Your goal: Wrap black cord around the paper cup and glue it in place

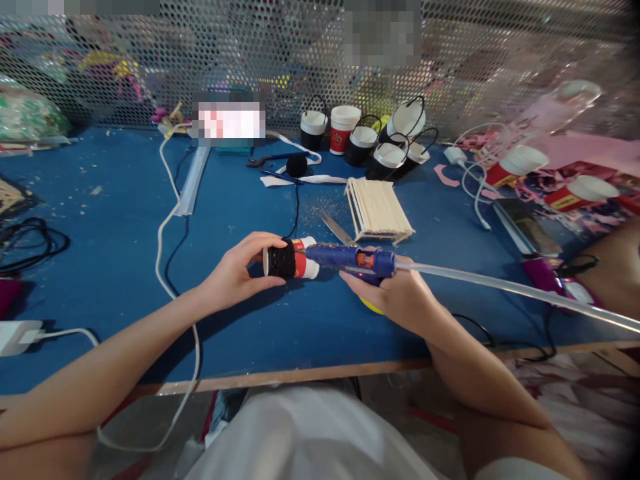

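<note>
My left hand (245, 270) grips a paper cup (300, 259) lying on its side, red and white with black cord wound round its base end. A black strand runs up from the cup to a round black ball of cord (297, 165). My right hand (400, 293) is wrapped round a blue glue gun (345, 259), its nozzle at the cup beside the edge of the black winding. A long clear glue stick (500, 287) sticks out of the gun's back toward the right. Part of a yellow round thing (371, 305) shows under my right hand.
Beyond the gun lie a blade (336, 229) and a small rack of pale wooden sticks (383, 208). Several black-wrapped cups (363, 143) with handles stand along the mesh (280, 60). A white cable (161, 253) crosses at left; pliers (280, 160) lie behind. Another person's arm (613, 267) is at right.
</note>
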